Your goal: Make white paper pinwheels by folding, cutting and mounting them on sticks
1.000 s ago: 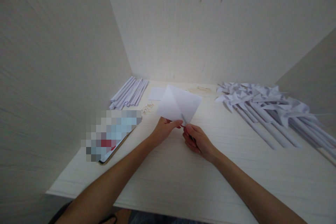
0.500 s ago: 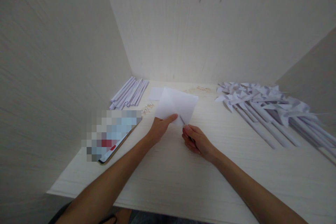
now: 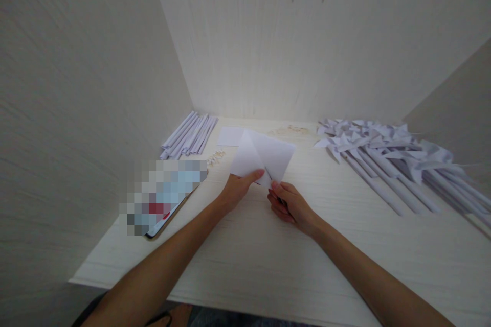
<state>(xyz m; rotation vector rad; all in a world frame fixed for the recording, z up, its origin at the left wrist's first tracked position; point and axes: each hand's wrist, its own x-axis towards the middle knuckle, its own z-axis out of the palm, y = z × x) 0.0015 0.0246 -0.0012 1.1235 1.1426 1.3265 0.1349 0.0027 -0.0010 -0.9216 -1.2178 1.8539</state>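
Two hands, left hand point(image 3: 238, 189) pinching blank paper point(image 3: 264, 157); right hand point(image 3: 288, 205) gripping scissors point(image 3: 270, 180)

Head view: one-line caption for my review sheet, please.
Left hand holds a creased white paper square while right hand cuts it with scissors.

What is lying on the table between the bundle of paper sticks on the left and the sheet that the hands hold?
In the head view, a small flat white paper square lies between the paper sticks and the held sheet, with tiny pale bits nearer.
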